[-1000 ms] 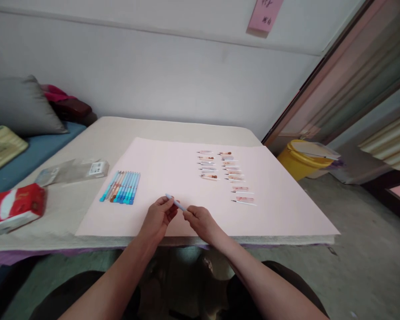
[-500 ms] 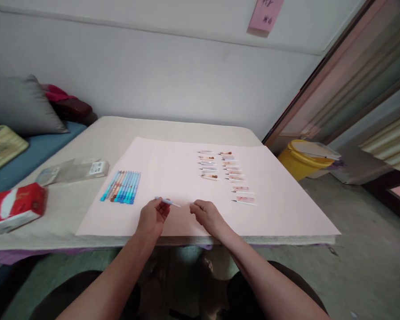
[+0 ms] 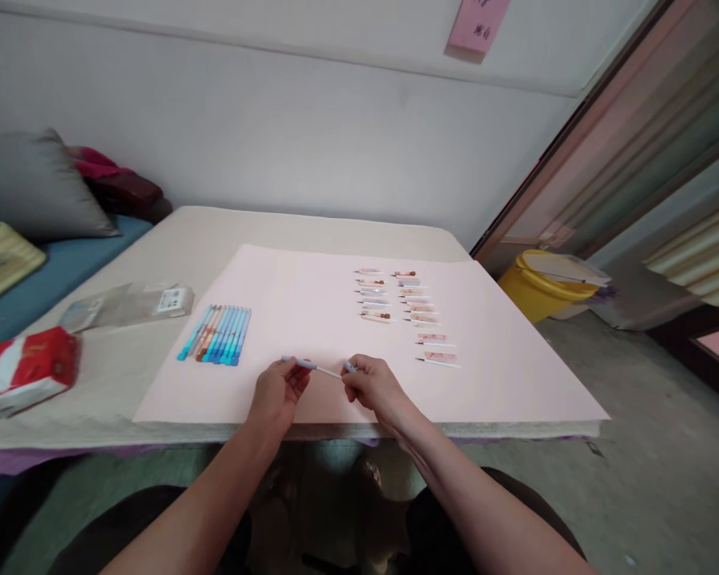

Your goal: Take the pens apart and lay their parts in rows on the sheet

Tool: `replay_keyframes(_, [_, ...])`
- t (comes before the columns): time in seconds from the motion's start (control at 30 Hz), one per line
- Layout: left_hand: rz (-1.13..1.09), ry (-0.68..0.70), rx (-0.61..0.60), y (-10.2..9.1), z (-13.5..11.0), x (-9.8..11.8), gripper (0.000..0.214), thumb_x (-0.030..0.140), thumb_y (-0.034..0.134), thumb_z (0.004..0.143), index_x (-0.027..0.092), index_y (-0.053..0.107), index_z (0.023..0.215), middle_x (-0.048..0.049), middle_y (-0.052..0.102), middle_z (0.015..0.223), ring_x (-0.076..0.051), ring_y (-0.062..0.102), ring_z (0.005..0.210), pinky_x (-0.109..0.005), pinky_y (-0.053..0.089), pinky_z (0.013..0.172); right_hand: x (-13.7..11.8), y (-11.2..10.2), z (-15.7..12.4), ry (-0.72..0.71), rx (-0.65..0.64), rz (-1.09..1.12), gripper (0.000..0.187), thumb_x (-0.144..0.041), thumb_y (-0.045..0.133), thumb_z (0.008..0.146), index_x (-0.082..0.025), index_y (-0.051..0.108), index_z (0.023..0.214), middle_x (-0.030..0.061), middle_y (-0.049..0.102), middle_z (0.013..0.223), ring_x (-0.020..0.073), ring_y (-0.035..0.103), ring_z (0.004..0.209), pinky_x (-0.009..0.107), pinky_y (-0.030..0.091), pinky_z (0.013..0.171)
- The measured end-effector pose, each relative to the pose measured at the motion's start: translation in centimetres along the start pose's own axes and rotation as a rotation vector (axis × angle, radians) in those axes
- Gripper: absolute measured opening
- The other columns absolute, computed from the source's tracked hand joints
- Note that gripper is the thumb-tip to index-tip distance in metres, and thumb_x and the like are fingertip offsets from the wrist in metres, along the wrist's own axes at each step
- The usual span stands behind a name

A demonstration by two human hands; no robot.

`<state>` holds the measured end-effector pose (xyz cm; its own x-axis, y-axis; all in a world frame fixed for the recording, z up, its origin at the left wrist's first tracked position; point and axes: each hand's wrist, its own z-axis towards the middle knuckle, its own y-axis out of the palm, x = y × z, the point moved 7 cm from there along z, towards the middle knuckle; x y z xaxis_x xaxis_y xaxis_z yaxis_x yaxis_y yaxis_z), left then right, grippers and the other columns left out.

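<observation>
- Just over the near part of the pink sheet [image 3: 311,319], the left hand [image 3: 286,385] is closed in a pinch on a pale blue pen barrel [image 3: 303,363].
- Above that sheet too, a thin white refill [image 3: 328,372] runs from the barrel to the right hand [image 3: 359,379], whose fingers are curled around a small pale blue piece [image 3: 350,366]; whether they also grip the refill, I cannot tell.
- Left of the sheet, a red packet [image 3: 27,371] on the table [image 3: 305,220].
- On the sheet's left part, blue and brown pens [image 3: 216,335] side by side.
- On its right part, patterned barrels [image 3: 419,308] and thin refills in two columns.
- Beside its left edge, a clear bag [image 3: 125,307].
- Beyond its right edge, a yellow bucket [image 3: 536,287].
</observation>
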<state>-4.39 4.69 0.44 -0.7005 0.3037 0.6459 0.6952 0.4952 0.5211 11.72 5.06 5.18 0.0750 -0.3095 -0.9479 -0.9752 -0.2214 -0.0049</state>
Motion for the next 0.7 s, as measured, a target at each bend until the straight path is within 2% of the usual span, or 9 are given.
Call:
replay_keyframes(0.1, [-0.045, 0.004, 0.063, -0.7, 0.5, 0.3, 0.004, 0.009, 0.055, 0.075, 0.012, 0.056, 0.072, -0.0071, 0.065, 0.069, -0.013, 0.063, 0.062, -0.022, 0.051, 0.054, -0.9, -1.1, 0.0, -0.015, -0.001, 0.026, 0.007, -0.016, 0.048, 0.063, -0.016, 0.053, 0.067, -0.0049, 0.048, 0.040, 0.0046, 0.025, 0.033, 0.020, 0.012, 0.036])
replay_keyframes(0.23, [-0.050, -0.013, 0.057, -0.6, 0.6, 0.1, 0.004, 0.009, 0.055, 0.075, 0.012, 0.057, 0.073, -0.0085, 0.066, 0.072, -0.013, 0.063, 0.063, -0.022, 0.051, 0.054, -1.6, -2.4, 0.0, -0.062, 0.013, 0.077, 0.007, -0.018, 0.049, 0.062, -0.016, 0.052, 0.068, -0.0052, 0.046, 0.039, 0.0053, 0.025, 0.032, 0.021, 0.010, 0.034])
replay_keyframes(0.33, [-0.007, -0.041, -0.009, 0.1, 0.2, -0.4, 0.004, 0.009, 0.056, 0.075, 0.011, 0.059, 0.074, -0.0093, 0.067, 0.076, -0.013, 0.063, 0.065, -0.021, 0.050, 0.054, -1.7, -2.5, 0.0, -0.086, 0.025, 0.083, 0.008, -0.017, 0.048, 0.063, -0.016, 0.053, 0.069, -0.0048, 0.048, 0.041, 0.0049, 0.025, 0.032, 0.021, 0.012, 0.034])
replay_keyframes(0.5, [0.095, -0.127, -0.222, 2.0, -1.2, -1.7, 0.005, 0.013, 0.062, 0.073, 0.012, 0.061, 0.077, -0.0078, 0.066, 0.083, -0.010, 0.061, 0.066, -0.017, 0.047, 0.052, -1.1, -1.3, 0.0, -0.081, 0.000, 0.029, 0.010, -0.016, 0.047, 0.063, -0.016, 0.053, 0.070, -0.0040, 0.052, 0.044, 0.0052, 0.027, 0.033, 0.020, 0.014, 0.034])
replay_keyframes(0.57, [0.098, -0.131, -0.252, 2.2, -1.4, -1.9, 0.006, 0.014, 0.063, 0.072, 0.013, 0.061, 0.077, -0.0070, 0.066, 0.083, -0.010, 0.060, 0.066, -0.017, 0.047, 0.052, -0.9, -1.1, 0.0, -0.073, 0.002, 0.023, 0.010, -0.017, 0.047, 0.064, -0.016, 0.053, 0.071, -0.0040, 0.052, 0.044, 0.0054, 0.027, 0.034, 0.019, 0.014, 0.034])
replay_keyframes(0.7, [0.081, -0.063, -0.233, 2.0, -1.0, -1.2, 0.010, 0.014, 0.064, 0.071, 0.015, 0.060, 0.080, -0.0035, 0.064, 0.079, -0.010, 0.061, 0.068, -0.019, 0.047, 0.056, -0.6, -1.0, 0.1, -0.065, 0.023, 0.033, 0.009, -0.018, 0.047, 0.064, -0.016, 0.052, 0.072, -0.0040, 0.053, 0.044, 0.0057, 0.028, 0.034, 0.019, 0.015, 0.034])
